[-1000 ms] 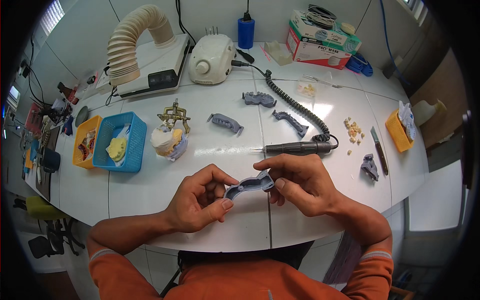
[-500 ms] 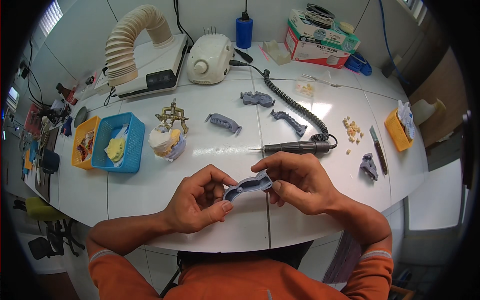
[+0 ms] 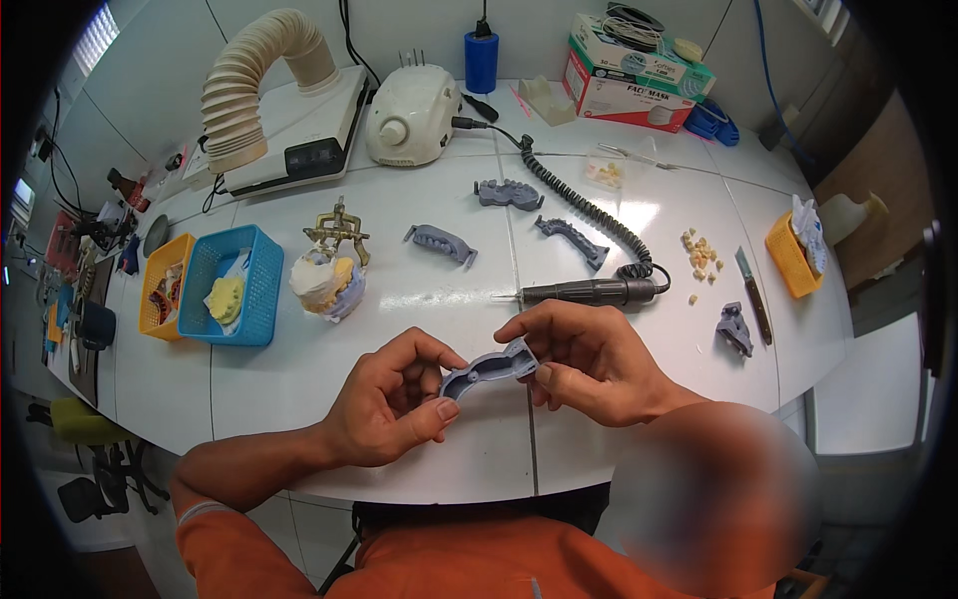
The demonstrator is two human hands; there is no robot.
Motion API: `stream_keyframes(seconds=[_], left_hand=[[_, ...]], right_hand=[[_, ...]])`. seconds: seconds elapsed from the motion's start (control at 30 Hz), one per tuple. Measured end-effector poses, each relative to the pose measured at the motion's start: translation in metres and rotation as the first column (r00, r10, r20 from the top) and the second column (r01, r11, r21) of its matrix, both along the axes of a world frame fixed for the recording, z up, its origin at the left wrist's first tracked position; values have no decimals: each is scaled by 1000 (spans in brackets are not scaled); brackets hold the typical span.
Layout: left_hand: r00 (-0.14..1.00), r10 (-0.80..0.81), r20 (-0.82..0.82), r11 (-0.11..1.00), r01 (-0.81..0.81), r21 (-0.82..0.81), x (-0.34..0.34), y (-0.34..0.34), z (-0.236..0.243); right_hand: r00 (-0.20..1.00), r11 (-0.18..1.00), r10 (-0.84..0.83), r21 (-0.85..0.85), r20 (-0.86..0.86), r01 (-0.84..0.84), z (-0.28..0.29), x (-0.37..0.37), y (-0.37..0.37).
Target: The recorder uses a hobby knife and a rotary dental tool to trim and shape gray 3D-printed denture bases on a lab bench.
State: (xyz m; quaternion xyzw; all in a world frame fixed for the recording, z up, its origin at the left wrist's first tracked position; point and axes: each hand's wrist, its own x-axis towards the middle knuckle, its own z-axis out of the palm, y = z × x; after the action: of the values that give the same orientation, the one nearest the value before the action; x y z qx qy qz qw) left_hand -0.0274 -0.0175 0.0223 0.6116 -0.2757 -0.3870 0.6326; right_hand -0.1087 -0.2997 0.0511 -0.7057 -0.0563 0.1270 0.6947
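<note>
A hollow grey dental model [image 3: 487,370] is held between my two hands above the near part of the white table, its open hollow side facing up. My left hand [image 3: 384,404] pinches its left end between thumb and fingers. At the other end, my right hand [image 3: 597,371] grips it with the thumb in front and the index finger along the top edge. Just beyond my right hand lies a black rotary handpiece [image 3: 589,293] with a thin bur pointing left. Further grey dental models lie past it: one [image 3: 441,245] left of centre, another [image 3: 509,194] farther back and a curved one [image 3: 572,243].
At left stand a blue basket [image 3: 261,299], a yellow basket [image 3: 152,299] and a plaster model in a brass articulator [image 3: 334,230]. At right are loose tooth-coloured pieces [image 3: 702,255], a knife [image 3: 755,299] and another grey model [image 3: 734,329]. A white control unit [image 3: 411,115] stands behind.
The whole view has shifted very slightly. Both hands keep the same hold on the grey dental model, and nothing on the table has moved.
</note>
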Motion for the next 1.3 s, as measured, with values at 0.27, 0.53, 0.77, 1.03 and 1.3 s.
stream_keyframes(seconds=[0.27, 0.53, 0.77, 1.03, 1.3], left_hand=[[1000, -18, 20, 1000, 18, -1, 0, 1, 0], [1000, -23, 1, 977, 23, -210, 3, 4, -18], [917, 70, 393, 997, -75, -4, 4, 2, -16], [809, 153, 567, 986, -161, -37, 3, 7, -15], [642, 140, 754, 986, -162, -45, 17, 7, -8]], right_hand=[[1000, 1000, -9, 9, -8, 9, 0, -1, -1], [998, 1000, -5, 19, 61, 3, -9, 1, 2], [947, 973, 173, -197, 270, -121, -7, 0, 0], [511, 526, -332, -294, 793, 798, 22, 22, -85], [760, -66, -187, -780, 622, 622, -8, 113, -206]])
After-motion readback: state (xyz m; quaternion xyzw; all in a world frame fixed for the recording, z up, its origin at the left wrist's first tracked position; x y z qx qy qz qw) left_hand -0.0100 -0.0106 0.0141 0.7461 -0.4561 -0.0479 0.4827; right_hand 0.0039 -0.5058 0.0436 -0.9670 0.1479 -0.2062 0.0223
